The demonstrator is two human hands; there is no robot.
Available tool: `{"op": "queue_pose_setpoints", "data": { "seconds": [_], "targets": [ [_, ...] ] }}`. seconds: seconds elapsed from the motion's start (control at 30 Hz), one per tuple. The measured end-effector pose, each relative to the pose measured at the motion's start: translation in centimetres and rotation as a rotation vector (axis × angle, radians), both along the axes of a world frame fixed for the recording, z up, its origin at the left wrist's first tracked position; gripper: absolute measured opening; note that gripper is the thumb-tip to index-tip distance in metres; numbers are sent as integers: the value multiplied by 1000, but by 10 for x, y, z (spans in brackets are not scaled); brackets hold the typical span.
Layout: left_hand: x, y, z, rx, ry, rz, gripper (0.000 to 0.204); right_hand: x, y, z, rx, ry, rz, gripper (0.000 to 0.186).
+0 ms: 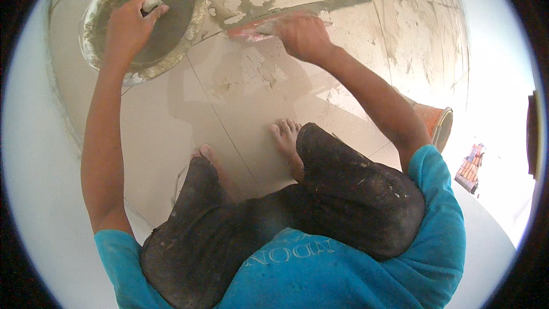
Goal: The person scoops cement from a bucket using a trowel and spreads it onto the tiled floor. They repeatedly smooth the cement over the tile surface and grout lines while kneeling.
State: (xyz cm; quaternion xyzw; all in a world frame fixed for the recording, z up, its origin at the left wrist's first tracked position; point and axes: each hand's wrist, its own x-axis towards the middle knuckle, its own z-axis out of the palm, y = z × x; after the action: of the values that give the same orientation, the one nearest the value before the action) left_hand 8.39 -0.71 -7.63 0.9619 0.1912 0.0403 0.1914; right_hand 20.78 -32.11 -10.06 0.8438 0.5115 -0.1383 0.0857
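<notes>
Over a round, cement-crusted tub of grey slurry, my left hand is closed around a pale rounded lump. Whether the lump is a sponge or part of a tool, I cannot make out. My right hand, slightly blurred, is closed on a reddish flat scraper held low against the tiled floor. Much of the scraper is hidden under the hand. Grey paste is smeared around it, along a dark joint between tiles.
My bare feet rest on the tiles, between the two arms. An orange bucket lies or stands beyond my right elbow. Farther right is a small bundle of reddish-brown pieces. Dried patches of paste cover the far right tiles.
</notes>
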Motion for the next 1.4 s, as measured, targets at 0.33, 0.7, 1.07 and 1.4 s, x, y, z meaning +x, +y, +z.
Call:
{"op": "queue_pose_setpoints", "data": {
  "seconds": [0.33,0.7,1.07,1.4],
  "targets": [
    [-2,22,8,190,172,118,38,108,93,6,169,-38,-44,18],
    [9,21,-13,289,89,85,41,75,96,11,-87,65,496,22],
    [18,-7,-13,45,-45,3,43,117,-33,-2,98,-126,253,25],
    [-6,18,7,192,220,95,40,168,-120,-8,178,-73,-775,48]
  ]
}}
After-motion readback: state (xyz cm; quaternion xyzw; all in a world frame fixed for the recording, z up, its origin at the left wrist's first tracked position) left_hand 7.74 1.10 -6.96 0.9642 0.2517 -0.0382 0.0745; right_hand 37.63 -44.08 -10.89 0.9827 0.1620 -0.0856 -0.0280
